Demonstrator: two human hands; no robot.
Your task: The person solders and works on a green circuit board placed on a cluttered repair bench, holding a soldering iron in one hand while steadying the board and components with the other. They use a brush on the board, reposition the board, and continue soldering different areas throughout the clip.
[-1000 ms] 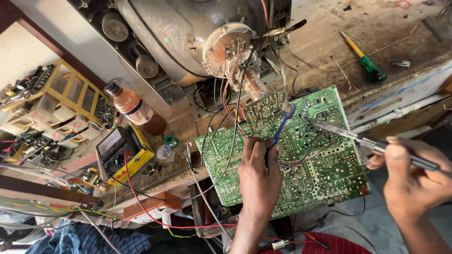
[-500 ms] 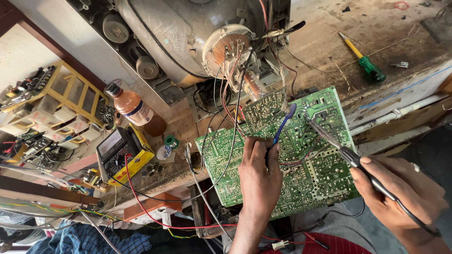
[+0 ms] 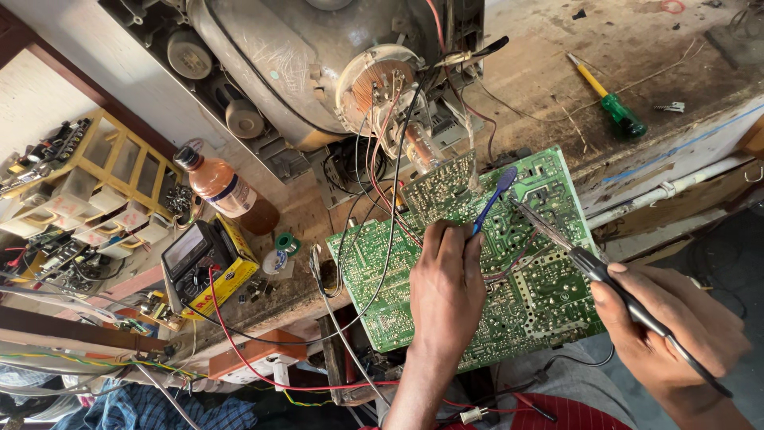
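A green circuit board [image 3: 549,295] lies solder side up at the bench's front edge, wired to the neck of a picture tube [image 3: 374,87] behind it. My left hand [image 3: 446,291] rests on the board and holds a blue-handled tool [image 3: 493,199] that points toward the board's far edge. My right hand [image 3: 676,326] grips a black-handled soldering iron [image 3: 585,259]; its metal tip reaches the board close to the blue tool's end.
A brown bottle [image 3: 227,191], a black multimeter [image 3: 191,255] on a yellow box and a yellow parts organiser [image 3: 103,183] stand to the left. A green-and-yellow screwdriver [image 3: 609,99] lies on the worn bench behind. Red and other wires hang off the front.
My right hand has slid in from the right, bringing the soldering iron's tip further onto the board near the blue tool. My left hand has stayed put.
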